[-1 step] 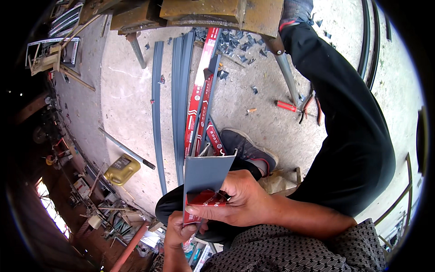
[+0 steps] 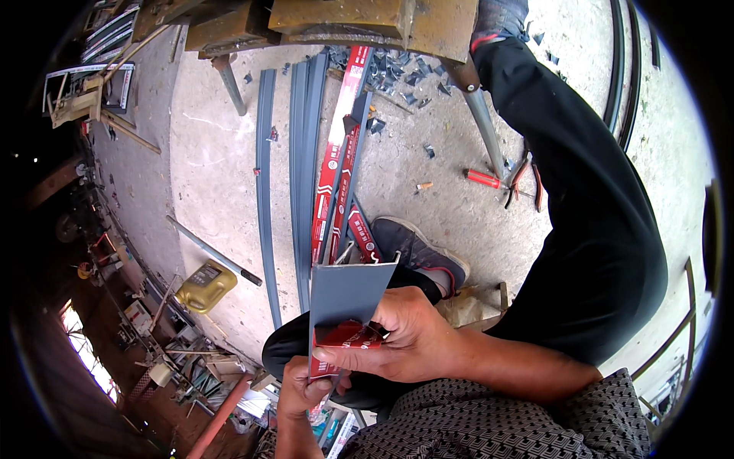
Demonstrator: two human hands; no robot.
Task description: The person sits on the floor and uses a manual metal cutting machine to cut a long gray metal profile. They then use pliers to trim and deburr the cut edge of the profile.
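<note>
A grey metal profile (image 2: 350, 289) stands out in front of me, its cut end facing away over my shoe. Red printed protective film (image 2: 348, 334) covers its lower part, and the film's loose upper edge is folded back from the grey face. My right hand (image 2: 417, 334) is closed on the profile's right side, with the thumb pressed across the red film. Below it on the left, my left hand (image 2: 302, 386) is wrapped round the profile's near end. Some of the left fingers are hidden behind the profile.
Long grey profiles (image 2: 300, 168) and red-filmed ones (image 2: 336, 168) lie on the concrete ahead. Dark offcuts (image 2: 394, 76) are scattered under a wooden bench (image 2: 340, 19). A red-handled screwdriver (image 2: 483, 179) and pliers (image 2: 518, 182) lie right; a gold jug (image 2: 206, 287) and a metal tube (image 2: 214, 250) left.
</note>
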